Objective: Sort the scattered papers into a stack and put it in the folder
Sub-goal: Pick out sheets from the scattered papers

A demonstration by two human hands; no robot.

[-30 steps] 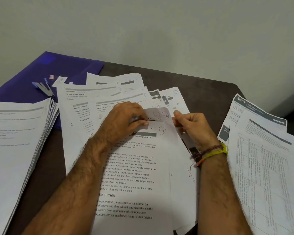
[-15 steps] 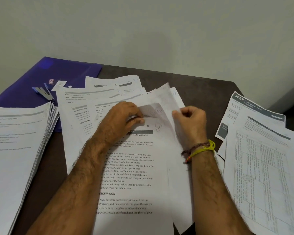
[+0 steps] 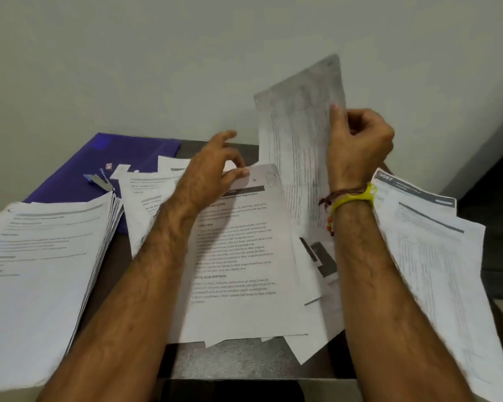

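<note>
Right hand (image 3: 357,146) has lifted a sheet (image 3: 299,134) upright, grip pinching its edge, left hand (image 3: 212,172) relaxed on papers (image 3: 238,256)

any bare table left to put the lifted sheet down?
Little. A bare strip of table along the near edge, below the middle papers; a narrow gap between them and the left stack. Right pile crowds the rest.

bare forearms, yellow band (image 3: 353,197) on right wrist
</note>
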